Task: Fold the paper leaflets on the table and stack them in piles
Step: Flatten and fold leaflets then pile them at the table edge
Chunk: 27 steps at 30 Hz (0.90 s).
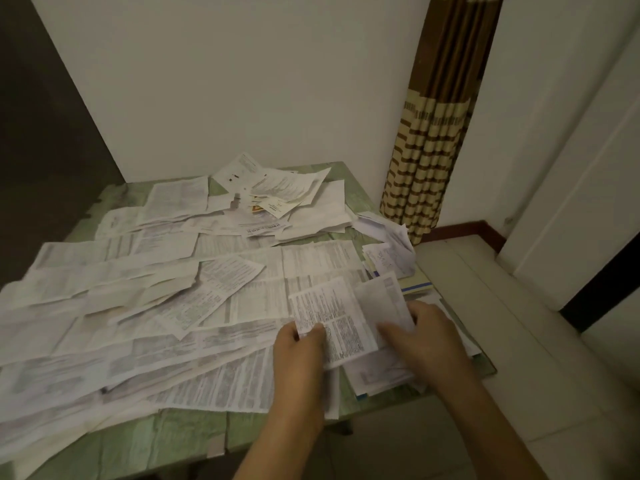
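Observation:
A green table (pixel 180 441) is covered with several white printed leaflets lying unfolded and overlapping (pixel 138 306). Near the right front corner a leaflet (pixel 341 317) is held above the table, partly folded. My left hand (pixel 299 358) pinches its lower left edge with thumb and fingers. My right hand (pixel 426 337) grips the leaflet's right part, fingers blurred. Under the hands lies a small pile of folded leaflets (pixel 377 375).
A loose heap of leaflets (pixel 277 192) sits at the table's far side by the white wall. More papers and a book (pixel 391 265) lie at the right edge. A striped brown curtain (pixel 429 140) hangs right of the table. Pale floor tiles (pixel 519 341) lie beyond the edge.

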Each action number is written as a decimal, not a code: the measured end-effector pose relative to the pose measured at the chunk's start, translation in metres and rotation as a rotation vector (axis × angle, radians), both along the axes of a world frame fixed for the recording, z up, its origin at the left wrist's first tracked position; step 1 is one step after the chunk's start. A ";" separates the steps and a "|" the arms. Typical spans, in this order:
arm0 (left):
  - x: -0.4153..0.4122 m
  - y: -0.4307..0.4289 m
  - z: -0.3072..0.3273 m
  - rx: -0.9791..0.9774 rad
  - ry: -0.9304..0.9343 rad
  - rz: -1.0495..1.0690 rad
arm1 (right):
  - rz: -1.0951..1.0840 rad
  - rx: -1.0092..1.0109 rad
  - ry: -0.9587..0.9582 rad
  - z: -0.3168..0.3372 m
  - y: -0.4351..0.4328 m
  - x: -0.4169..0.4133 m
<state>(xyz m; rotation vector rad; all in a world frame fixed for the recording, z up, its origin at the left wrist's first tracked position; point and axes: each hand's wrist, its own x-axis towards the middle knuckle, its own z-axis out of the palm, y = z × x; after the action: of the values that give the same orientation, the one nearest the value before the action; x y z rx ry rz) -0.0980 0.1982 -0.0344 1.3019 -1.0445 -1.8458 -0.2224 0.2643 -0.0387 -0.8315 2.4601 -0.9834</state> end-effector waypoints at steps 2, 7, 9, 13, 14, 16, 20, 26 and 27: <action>0.006 -0.001 0.003 0.022 0.025 0.052 | -0.021 -0.078 -0.055 0.007 0.003 -0.006; 0.016 -0.005 -0.001 0.048 -0.008 0.019 | -0.090 -0.186 -0.189 0.016 0.008 -0.020; 0.019 -0.006 0.000 0.041 -0.018 -0.008 | -0.075 -0.179 -0.188 0.016 0.010 -0.023; 0.024 -0.008 0.004 0.004 -0.046 -0.055 | 0.039 -0.155 -0.116 0.018 0.015 -0.028; 0.025 -0.009 0.006 -0.019 -0.056 -0.079 | 0.081 -0.138 -0.102 0.019 0.015 -0.029; 0.028 -0.011 0.008 -0.106 -0.088 -0.150 | 0.179 -0.097 -0.076 0.021 0.016 -0.034; 0.031 -0.014 0.015 -0.280 -0.136 -0.285 | 0.337 -0.005 -0.021 0.024 0.012 -0.044; 0.027 -0.016 0.019 -0.320 -0.120 -0.337 | 0.358 0.183 0.440 0.015 0.009 -0.037; 0.028 -0.017 0.018 -0.315 -0.116 -0.325 | 0.392 0.150 0.473 0.011 0.010 -0.033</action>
<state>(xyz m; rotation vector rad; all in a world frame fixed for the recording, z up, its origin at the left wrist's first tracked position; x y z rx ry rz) -0.0704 0.1815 -0.0164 1.1094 -1.6159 -1.7517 -0.2557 0.2741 -0.0277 -1.5618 2.5418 -0.4944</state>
